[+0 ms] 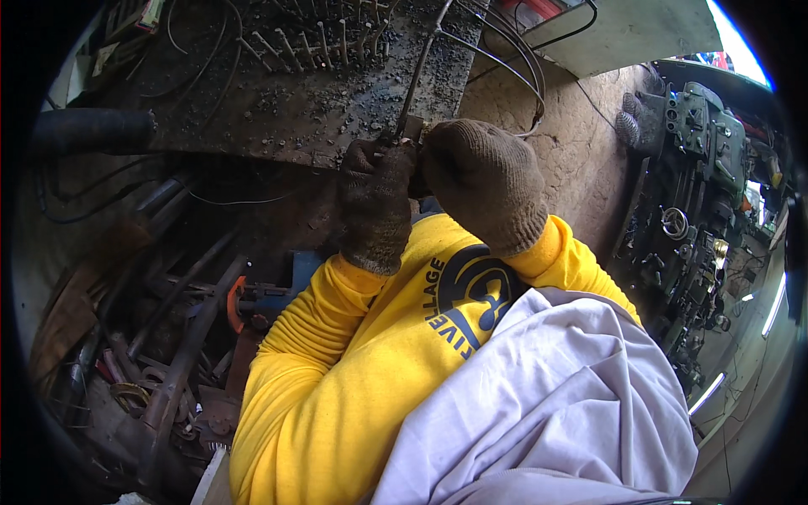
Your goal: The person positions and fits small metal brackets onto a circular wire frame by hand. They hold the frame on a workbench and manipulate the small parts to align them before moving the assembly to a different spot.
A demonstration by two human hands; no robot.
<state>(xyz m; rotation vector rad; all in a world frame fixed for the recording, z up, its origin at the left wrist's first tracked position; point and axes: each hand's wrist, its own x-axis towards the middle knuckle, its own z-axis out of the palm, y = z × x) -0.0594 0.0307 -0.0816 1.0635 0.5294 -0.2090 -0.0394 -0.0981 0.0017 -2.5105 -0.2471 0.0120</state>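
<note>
Both my hands wear dark brown knit work gloves and meet at the near edge of a metal worktable. My left hand (374, 202) is closed around the lower end of a thin metal rod (417, 76), which slants up and away over the table. A small dark metal block (411, 129) shows between the hands at the rod's end. My right hand (486, 181) is curled shut right beside it; its fingers are turned away, and what they grip is hidden.
Dark grit and several short upright metal pegs (324, 44) cover the worktable (278, 126). Curved wire loops (526, 71) hang past its right edge. Scrap bars (189, 362) and an orange-and-blue tool (237, 303) lie lower left. A green lathe-like machine (707, 139) stands at right.
</note>
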